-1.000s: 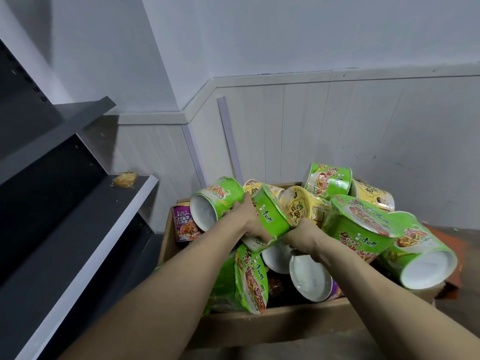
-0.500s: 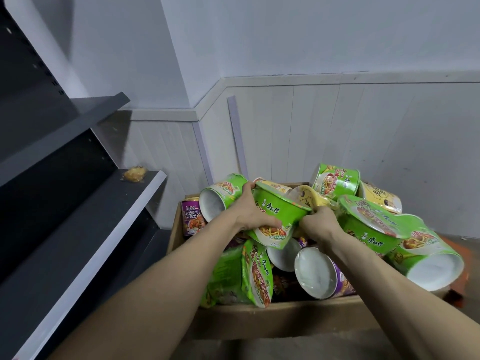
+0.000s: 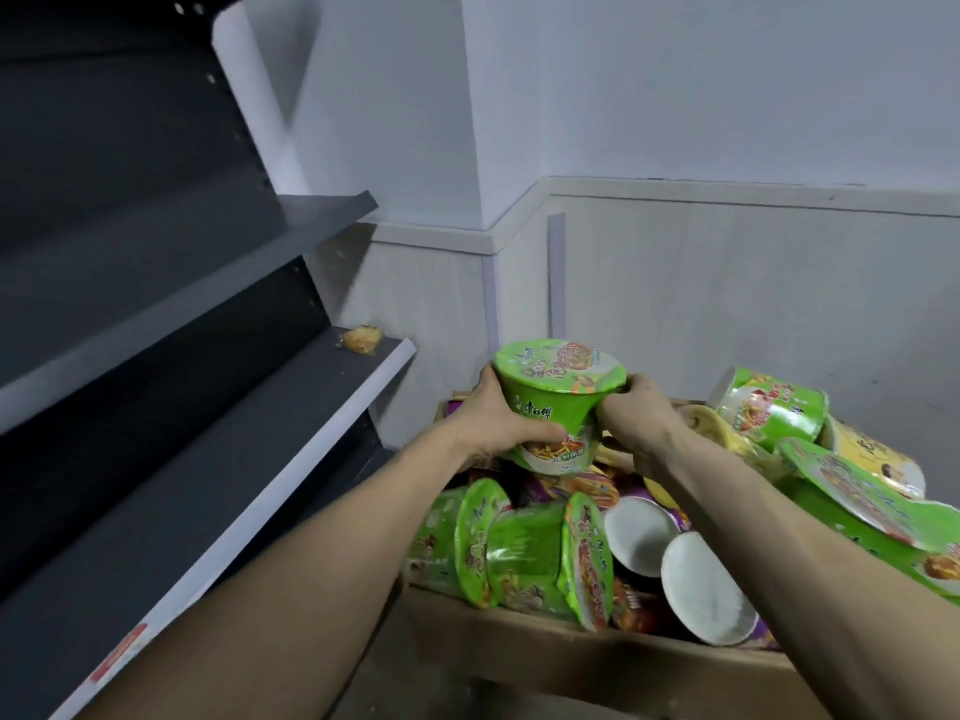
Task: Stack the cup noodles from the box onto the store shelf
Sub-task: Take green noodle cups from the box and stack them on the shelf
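While the green cup noodle (image 3: 558,402) sits upright between both hands, lid facing up and tilted slightly toward the camera, it hangs just above the heap of cups in the cardboard box (image 3: 571,662) and touches none of them. The left hand (image 3: 493,423) grips its left side, thumb up against the rim and fingers (image 3: 540,433) curled round the lower wall near the base. The right hand (image 3: 636,418) clasps the opposite side, its thumb by the lid's edge; its other fingers wrap behind the cup, so how they lie cannot be told. The cup is to the right of the store shelf (image 3: 260,459), near the end of the lower grey board and apart from it. A small yellow snack packet (image 3: 361,339) lies at the far end of that board. In the box, green cups (image 3: 519,553) lie on their sides at the near left. Two tipped cups show their white bottoms (image 3: 706,589) at the near right, and a yellow cup (image 3: 878,459) lies at the far right.
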Available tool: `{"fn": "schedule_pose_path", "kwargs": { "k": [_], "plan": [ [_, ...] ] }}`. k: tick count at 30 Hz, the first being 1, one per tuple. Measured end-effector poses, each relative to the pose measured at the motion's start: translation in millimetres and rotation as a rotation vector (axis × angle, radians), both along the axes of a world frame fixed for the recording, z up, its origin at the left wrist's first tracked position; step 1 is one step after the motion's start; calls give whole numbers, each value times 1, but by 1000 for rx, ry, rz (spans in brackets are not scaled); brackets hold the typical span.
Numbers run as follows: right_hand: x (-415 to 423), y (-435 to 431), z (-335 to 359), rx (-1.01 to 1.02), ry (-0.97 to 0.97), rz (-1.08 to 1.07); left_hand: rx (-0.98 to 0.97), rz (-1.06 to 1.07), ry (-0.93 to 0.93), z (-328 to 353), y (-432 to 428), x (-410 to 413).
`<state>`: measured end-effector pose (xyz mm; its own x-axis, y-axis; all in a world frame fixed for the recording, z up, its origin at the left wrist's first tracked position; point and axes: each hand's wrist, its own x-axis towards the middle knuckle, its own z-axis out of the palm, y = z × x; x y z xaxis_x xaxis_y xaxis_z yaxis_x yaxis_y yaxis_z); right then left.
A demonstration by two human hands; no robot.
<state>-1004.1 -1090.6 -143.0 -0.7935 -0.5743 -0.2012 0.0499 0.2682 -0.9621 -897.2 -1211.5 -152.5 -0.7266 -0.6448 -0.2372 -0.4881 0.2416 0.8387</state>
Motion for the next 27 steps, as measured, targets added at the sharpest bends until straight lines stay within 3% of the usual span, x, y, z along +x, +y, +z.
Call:
{"fn": "schedule_pose_path", "kwargs": {
  "k": [14,27],
  "plan": [
    [128,-88,57,-118,133,393,-90,168,25,53,-51,168],
    [364,-115,122,-201,191,720,-187,516,54,118,-26,422]
  ]
}}
